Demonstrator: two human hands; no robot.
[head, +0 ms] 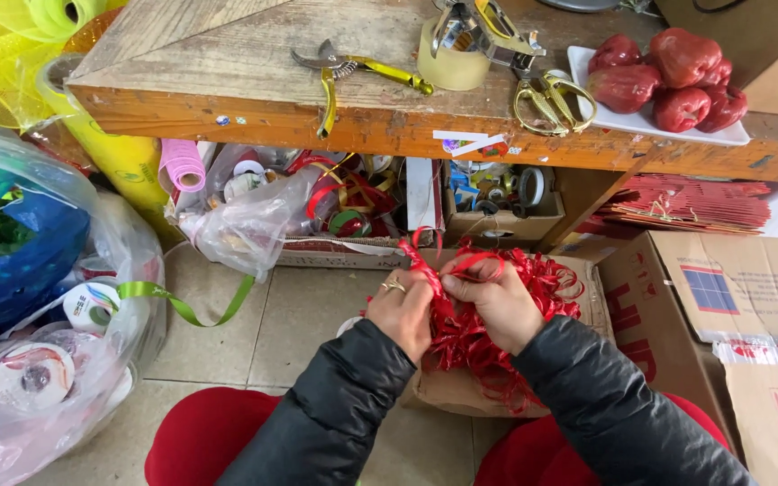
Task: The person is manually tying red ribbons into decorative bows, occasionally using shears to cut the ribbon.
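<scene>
A tangle of shiny red curling ribbon lies in front of me over a brown cardboard box. My left hand, with a ring on one finger, pinches a strand of the ribbon near its top. My right hand grips the same bunch just beside it, thumb and fingers closed on the strands. Both arms wear black padded sleeves. A red loop of ribbon sticks up above my fingers.
A worn wooden bench carries yellow-handled pruners, a tape dispenser, gold scissors and a white tray of red fruit. Underneath sit ribbon rolls and boxes. Plastic bags stand left, cardboard cartons right.
</scene>
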